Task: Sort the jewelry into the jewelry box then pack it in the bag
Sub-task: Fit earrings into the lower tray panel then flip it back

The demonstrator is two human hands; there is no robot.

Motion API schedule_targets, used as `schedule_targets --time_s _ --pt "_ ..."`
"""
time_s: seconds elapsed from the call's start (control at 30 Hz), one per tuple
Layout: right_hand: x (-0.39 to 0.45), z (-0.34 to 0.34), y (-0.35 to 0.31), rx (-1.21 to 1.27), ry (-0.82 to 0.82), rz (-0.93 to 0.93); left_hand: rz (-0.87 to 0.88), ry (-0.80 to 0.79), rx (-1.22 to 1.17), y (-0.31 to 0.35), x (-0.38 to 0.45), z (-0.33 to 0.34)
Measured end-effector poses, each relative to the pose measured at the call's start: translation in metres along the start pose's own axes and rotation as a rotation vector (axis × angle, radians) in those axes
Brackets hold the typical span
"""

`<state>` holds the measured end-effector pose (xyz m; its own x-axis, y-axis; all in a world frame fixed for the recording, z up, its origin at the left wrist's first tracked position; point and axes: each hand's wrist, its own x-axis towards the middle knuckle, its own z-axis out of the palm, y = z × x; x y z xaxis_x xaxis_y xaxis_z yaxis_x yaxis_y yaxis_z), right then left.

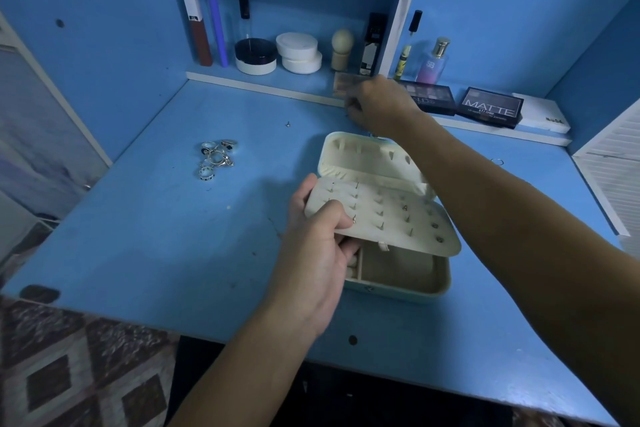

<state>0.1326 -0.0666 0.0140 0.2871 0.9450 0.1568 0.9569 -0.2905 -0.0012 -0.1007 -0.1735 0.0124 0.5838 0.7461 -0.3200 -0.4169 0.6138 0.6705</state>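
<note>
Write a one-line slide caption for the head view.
Left hand holds the earring panel of the open jewelry box; right hand reaches beyond it; rings lie on the blue desk.

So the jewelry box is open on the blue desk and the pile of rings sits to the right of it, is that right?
Not quite. The head view shows the jewelry box open on the blue desk, but the pile of rings sits to its left, not its right.

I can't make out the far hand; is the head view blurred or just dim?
Head view: dim, blue-tinted overall; right hand motion-blurred, so its grip is unreadable; left hand and box sharp; rings distinct; wide-angle bend at edges.
</note>
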Motion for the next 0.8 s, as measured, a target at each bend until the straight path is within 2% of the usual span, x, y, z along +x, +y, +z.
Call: schedule_targets --time_s 0.3,0.8 --pt "-0.016 -0.005 -0.001 0.386 0.228 -0.11 -0.013 0.022 0.009 0.0 0.0 0.001" --pt "-0.062 -0.03 0.001 0.567 0.022 -0.063 -0.015 0.02 -0.009 -0.001 0.001 0.0"
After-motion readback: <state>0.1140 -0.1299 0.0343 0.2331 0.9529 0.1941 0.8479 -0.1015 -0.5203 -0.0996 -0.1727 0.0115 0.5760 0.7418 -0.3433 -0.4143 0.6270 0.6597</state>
